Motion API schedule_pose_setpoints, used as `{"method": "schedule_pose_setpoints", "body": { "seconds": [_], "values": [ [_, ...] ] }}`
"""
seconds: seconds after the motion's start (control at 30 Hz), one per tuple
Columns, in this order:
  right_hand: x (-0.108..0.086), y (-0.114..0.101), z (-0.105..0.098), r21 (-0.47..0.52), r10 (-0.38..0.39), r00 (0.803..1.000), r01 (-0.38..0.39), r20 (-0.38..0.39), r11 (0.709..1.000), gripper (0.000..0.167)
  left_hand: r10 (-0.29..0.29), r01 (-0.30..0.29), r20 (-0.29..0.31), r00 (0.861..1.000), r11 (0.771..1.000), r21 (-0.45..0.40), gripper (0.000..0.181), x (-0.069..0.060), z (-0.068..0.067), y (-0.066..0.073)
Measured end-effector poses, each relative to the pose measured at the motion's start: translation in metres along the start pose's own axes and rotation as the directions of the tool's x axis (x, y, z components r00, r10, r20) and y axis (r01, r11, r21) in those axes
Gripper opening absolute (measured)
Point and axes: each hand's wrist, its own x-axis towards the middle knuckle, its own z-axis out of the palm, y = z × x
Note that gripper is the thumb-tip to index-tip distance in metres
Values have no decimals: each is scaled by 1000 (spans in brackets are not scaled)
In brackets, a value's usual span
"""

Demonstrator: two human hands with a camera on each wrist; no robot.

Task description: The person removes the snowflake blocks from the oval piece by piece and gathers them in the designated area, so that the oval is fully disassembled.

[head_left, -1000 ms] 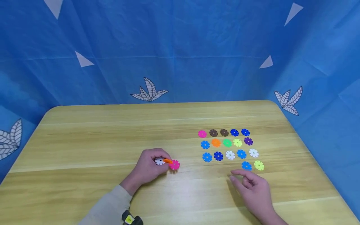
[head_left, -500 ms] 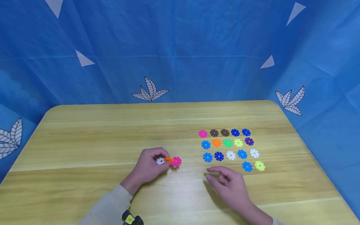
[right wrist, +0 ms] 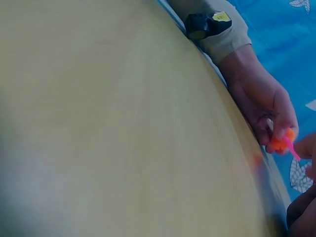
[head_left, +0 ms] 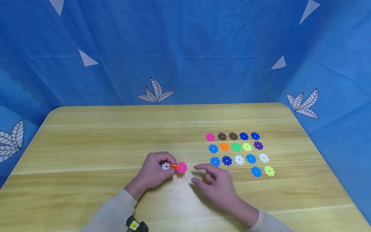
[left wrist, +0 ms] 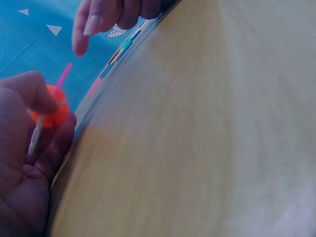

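Note:
My left hand (head_left: 156,171) pinches a small chain of joined snowflake discs between thumb and fingers. In that chain, an orange disc (left wrist: 58,114) stands edge-on in the head view between a white disc (head_left: 165,165) and a pink disc (head_left: 182,168). The thumb and fingertips cover part of the orange piece. To the right of the pink disc is my right hand (head_left: 218,185), its index finger and thumb spread apart with a gap between them and nothing held. The other right fingers bend loosely toward the palm.
Several loose snowflake discs lie in rows at the right of the wooden table (head_left: 116,135), among them a green disc (head_left: 236,147), a purple disc (head_left: 258,145) and a yellow disc (head_left: 269,170). A blue patterned cloth (head_left: 121,38) hangs behind the table.
My right hand has moved left from beside the loose discs toward the pink disc, its thumb and index finger spreading wider. The left hand keeps its hold on the chain, nearly in place.

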Motion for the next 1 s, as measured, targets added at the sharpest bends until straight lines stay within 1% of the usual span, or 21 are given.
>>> {"method": "schedule_pose_setpoints", "body": {
  "seconds": [0.13,0.3,0.47,0.67,0.87,1.0],
  "values": [
    [10,-2,9,5,32,999,-32,24,999,38,7,-7,-3,1000,1000,4,27,0,0,0],
    [20,-1,19,-30,41,999,-41,22,999,43,20,-20,0,1000,1000,-7,26,0,0,0],
    [28,1,27,-34,51,998,-50,40,998,40,28,-28,-2,1000,999,-34,25,0,0,-2],
    [32,2,28,-2,35,997,-35,70,999,39,39,-39,7,999,999,-37,23,0,0,-2],
    [32,3,28,1,65,991,-65,116,998,38,50,-49,20,999,998,-45,24,1,-1,1],
    [31,3,26,0,57,991,-58,119,998,34,53,-52,20,998,997,-51,24,1,0,1]
  ]
}}
